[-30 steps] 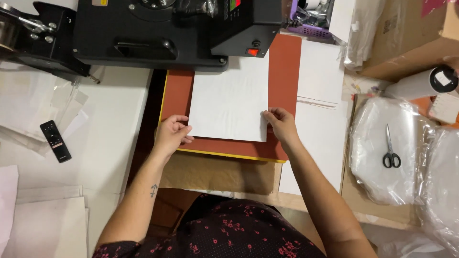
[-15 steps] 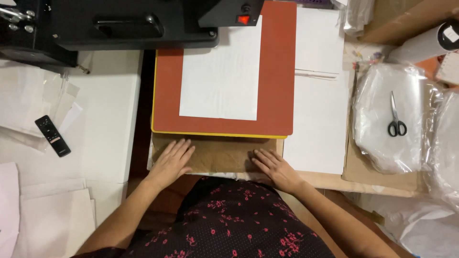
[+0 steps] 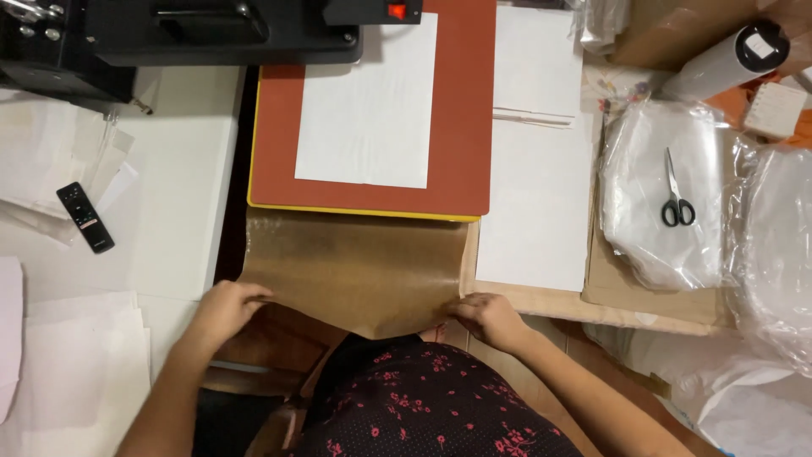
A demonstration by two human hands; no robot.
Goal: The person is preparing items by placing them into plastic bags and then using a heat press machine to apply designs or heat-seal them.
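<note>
A brown translucent sheet (image 3: pixel 355 267) hangs off the front of the red pad (image 3: pixel 461 127) of a black heat press (image 3: pixel 220 30). My left hand (image 3: pixel 224 309) pinches its lower left corner. My right hand (image 3: pixel 486 317) grips its lower right corner. A white paper sheet (image 3: pixel 368 106) lies flat on the red pad, above the brown sheet.
A black remote (image 3: pixel 85 217) lies on the white table at left, beside paper stacks (image 3: pixel 51 372). White sheets (image 3: pixel 537 169) lie right of the pad. Scissors (image 3: pixel 677 195) rest on clear plastic bags (image 3: pixel 655 186). A white roll (image 3: pixel 727 59) and cardboard box (image 3: pixel 677 30) sit at top right.
Both hands left the white paper on the pad, dropped toward me and took hold of the brown sheet's lower corners. The camera view shifted down.
</note>
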